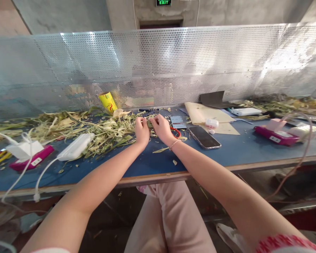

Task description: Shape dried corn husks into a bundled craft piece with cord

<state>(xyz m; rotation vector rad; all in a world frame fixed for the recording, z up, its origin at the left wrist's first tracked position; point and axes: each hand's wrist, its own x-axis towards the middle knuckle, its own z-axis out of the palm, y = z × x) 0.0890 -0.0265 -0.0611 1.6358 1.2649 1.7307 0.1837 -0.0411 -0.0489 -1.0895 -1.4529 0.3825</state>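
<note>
My left hand (142,131) and my right hand (162,129) meet over the blue table, fingertips pinched close together. A small greenish bit (149,123) shows between them, too small and covered to name. Beside and behind my left hand lies a loose heap of dry, pale green leaves and stems (113,131). A red loop handle (176,132) pokes out by my right wrist; the rest of that tool is hidden. Just beyond it is a printed card (178,122). A phone (204,137) lies face up to the right of my right hand.
A yellow can (107,103) leans against the perforated metal screen (158,63). White power bank (76,147) and magenta boxes (276,136) with cables sit at both sides. Brown paper (200,114), a small white bottle (212,123) and more plant stems (281,103) are at right.
</note>
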